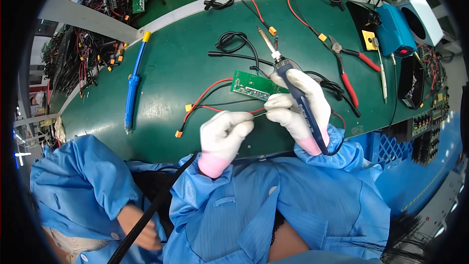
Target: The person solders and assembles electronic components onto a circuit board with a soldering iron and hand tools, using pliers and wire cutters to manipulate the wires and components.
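My right hand [312, 98], in a white glove, is closed around a dark blue soldering iron [296, 90]. The iron's metal tip points away from me, raised above the bench. The thumb and fingertips of that hand also pinch one end of a thin wire [260, 115]. My gloved left hand [222, 134] pinches the wire's other end, leaving a short length between the hands. Just beyond them a green circuit board [254, 84] lies on the bench, partly covered by my right hand. Red and black leads [204, 94] with yellow connectors run from its left side.
On the green bench [181, 54] lie a blue desoldering pump [132, 90] and pliers [341, 66]. To the right stand a blue soldering station [394, 29], a yellow sponge [369, 40] and a black box [411, 82]. A co-worker's bare hand [141, 227] and blue sleeve are at lower left.
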Demonstrator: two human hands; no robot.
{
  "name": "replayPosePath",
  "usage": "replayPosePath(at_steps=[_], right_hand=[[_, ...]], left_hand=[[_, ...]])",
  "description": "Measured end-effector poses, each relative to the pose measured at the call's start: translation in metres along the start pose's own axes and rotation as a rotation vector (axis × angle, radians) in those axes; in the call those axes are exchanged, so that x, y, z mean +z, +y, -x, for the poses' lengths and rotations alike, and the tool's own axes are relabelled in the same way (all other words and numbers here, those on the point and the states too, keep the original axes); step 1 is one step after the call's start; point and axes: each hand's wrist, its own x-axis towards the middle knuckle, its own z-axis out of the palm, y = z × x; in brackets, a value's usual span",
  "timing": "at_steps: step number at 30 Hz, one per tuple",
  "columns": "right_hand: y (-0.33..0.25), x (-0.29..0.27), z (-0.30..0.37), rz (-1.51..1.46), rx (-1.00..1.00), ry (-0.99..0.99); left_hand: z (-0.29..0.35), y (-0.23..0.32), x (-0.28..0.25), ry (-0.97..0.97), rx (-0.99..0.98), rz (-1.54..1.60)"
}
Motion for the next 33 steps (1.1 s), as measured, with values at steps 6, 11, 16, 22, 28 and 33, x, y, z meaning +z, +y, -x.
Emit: replayPosePath(at_steps=[6, 11, 16, 22, 28, 33], right_hand=[[-0.005, -0.015, 0.004, -0.135, 0.009, 0.039], [-0.003, -0.052, 0.019, 0.001, 0.064, -0.161], [-0.002, -0.049, 0.024, 0.283, 0.119, -0.288], [0.003, -0.046, 0.026, 0.320, 0.078, -0.324], [0.004, -0.045, 0.024, 0.295, 0.086, -0.318], [0.004, -0.043, 0.023, 0.282, 0.088, -0.322]], left_hand=[[0.005, -0.027, -0.033, 0.183, -0.158, 0.116], [0.000, -0.040, -0.044, 0.217, -0.126, 0.018], [-0.003, -0.035, -0.041, 0.197, -0.104, -0.030], [-0.004, -0.028, -0.033, 0.220, -0.046, -0.101], [-0.002, -0.025, -0.028, 0.253, 0.032, -0.216], [0.000, -0.024, -0.024, 0.292, 0.067, -0.252]])
